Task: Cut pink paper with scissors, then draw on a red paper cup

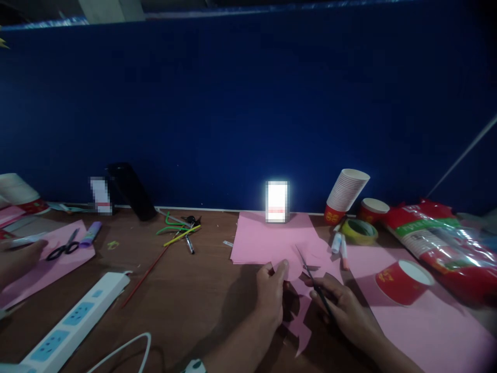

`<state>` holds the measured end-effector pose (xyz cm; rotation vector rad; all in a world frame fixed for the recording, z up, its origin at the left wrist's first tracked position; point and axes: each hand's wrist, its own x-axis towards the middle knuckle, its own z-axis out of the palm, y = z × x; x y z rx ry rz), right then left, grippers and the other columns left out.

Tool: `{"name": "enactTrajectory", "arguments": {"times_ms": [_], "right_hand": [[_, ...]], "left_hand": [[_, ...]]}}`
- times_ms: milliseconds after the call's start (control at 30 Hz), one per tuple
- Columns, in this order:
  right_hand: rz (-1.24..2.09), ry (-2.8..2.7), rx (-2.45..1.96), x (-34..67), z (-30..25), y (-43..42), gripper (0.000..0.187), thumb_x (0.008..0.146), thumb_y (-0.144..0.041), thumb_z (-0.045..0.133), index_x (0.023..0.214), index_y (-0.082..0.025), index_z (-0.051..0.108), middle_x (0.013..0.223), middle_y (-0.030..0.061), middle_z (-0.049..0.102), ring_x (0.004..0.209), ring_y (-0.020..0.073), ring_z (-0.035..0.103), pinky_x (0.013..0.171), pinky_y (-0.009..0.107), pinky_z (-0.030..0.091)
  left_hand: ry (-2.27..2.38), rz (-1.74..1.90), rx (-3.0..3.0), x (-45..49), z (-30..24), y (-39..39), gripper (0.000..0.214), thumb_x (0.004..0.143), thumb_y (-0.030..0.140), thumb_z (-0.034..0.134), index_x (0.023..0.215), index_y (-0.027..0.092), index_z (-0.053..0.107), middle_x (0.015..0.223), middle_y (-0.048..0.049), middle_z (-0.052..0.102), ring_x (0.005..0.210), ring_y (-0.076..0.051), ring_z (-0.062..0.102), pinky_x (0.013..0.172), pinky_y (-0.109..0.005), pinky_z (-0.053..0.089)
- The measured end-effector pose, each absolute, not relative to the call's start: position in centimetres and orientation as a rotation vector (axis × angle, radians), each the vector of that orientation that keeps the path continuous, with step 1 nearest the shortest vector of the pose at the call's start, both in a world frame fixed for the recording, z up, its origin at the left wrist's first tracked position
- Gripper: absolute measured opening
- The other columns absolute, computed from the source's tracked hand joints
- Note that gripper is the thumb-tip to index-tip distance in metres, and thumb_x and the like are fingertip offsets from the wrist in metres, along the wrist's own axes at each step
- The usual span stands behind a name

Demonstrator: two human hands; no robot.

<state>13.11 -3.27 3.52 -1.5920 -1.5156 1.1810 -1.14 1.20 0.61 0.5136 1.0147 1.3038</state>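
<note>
My left hand (269,292) pinches a cut piece of pink paper (290,270) between thumb and fingers. In my right hand (345,305) is a pair of dark scissors (305,263), blades pointing up and away beside the paper; how far the blades are apart is hard to make out. Curved pink offcuts (301,329) hang or lie below, between both hands. Just beyond is a stack of pink sheets (250,238), with a bright, blurred-out upright phone-like screen (277,201) at its back edge.
To the right are a red paper cup (399,284), leaning stacked cups (347,194), a tape roll (360,231), markers (344,251) and a red plastic bag (435,243). A power strip (77,321) and pipe cleaners (174,228) lie left. Another person's hand (21,256) is at far left.
</note>
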Motion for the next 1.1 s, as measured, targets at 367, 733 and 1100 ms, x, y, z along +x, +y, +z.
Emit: {"name": "enactTrajectory", "arguments": {"times_ms": [367, 733, 1100], "right_hand": [[1.243, -1.425, -1.518, 13.4, 3.0, -3.1, 0.049, 0.074, -0.051, 0.064, 0.108, -0.016, 0.063, 0.062, -0.004, 0.05, 0.048, 0.0112, 0.048, 0.045, 0.023, 0.037], [1.234, -1.403, -1.479, 13.8, 2.2, -3.1, 0.048, 0.078, -0.051, 0.061, 0.111, -0.016, 0.062, 0.058, -0.0048, 0.049, 0.048, 0.011, 0.047, 0.044, 0.022, 0.037], [1.188, -1.442, -1.51, 13.4, 2.8, -3.2, 0.043, 0.078, -0.047, 0.062, 0.108, -0.016, 0.063, 0.062, -0.0051, 0.048, 0.048, 0.0107, 0.048, 0.045, 0.022, 0.038]], "left_hand": [[1.119, 1.289, 0.725, -1.3, 0.3, 1.3, 0.036, 0.065, 0.045, 0.073, 0.069, 0.01, 0.064, 0.054, 0.0002, 0.055, 0.049, -0.01, 0.045, 0.047, -0.022, 0.036], [1.161, 1.232, 0.765, -1.2, 0.0, 1.1, 0.039, 0.063, 0.049, 0.073, 0.064, 0.012, 0.062, 0.05, 0.0016, 0.052, 0.047, -0.01, 0.044, 0.046, -0.022, 0.034], [1.072, 1.339, 0.655, -1.3, 0.0, 1.3, 0.039, 0.061, 0.047, 0.075, 0.073, 0.012, 0.065, 0.054, 0.0026, 0.053, 0.048, -0.01, 0.047, 0.048, -0.022, 0.038]]}}
